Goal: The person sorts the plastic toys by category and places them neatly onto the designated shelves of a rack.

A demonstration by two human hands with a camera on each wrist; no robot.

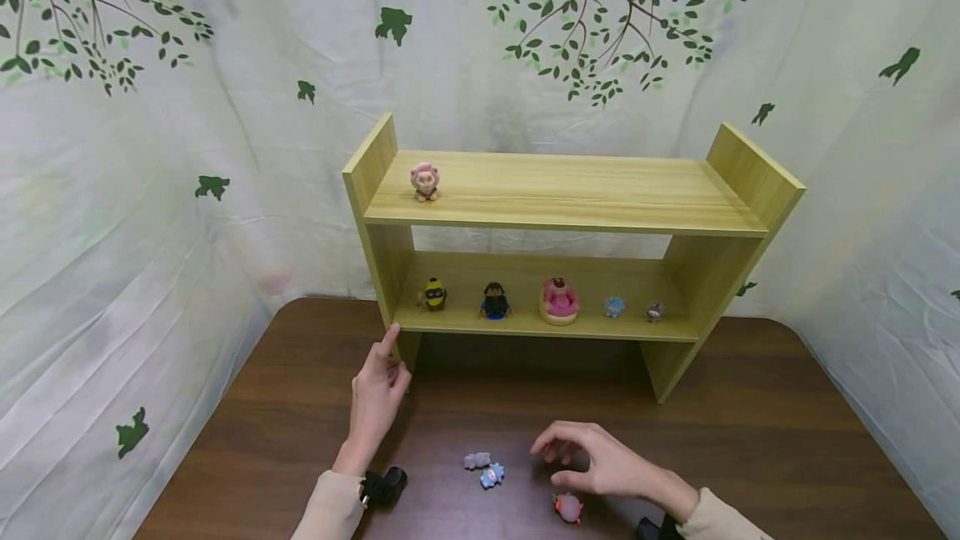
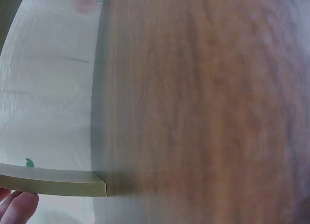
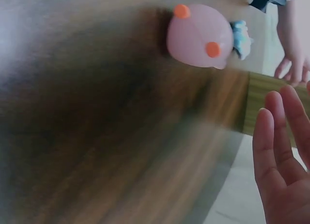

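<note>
My left hand [image 1: 377, 394] is at the lower left of the wooden shelf [image 1: 562, 223], its extended index finger touching the left side panel near the lower board. In the left wrist view, fingertips [image 2: 22, 207] show beside a panel edge. My right hand [image 1: 600, 461] hovers over the table with fingers apart and slightly bent, holding nothing. Close below it lies a round pink toy figure with orange feet [image 1: 569, 508], larger in the right wrist view [image 3: 201, 37]. Between the hands, a small grey figure [image 1: 476, 461] and a blue-and-white figure [image 1: 492, 476] lie together on the table.
A pink-haired figure [image 1: 425, 182] stands on the top board. Along the lower board stand a yellow-and-black figure [image 1: 435, 295], a dark-clothed figure [image 1: 495, 302], a seated pink bear [image 1: 559, 302], a small blue figure [image 1: 614, 307] and a small grey figure [image 1: 655, 312]. Leaf-printed cloth hangs behind the brown table [image 1: 750, 440].
</note>
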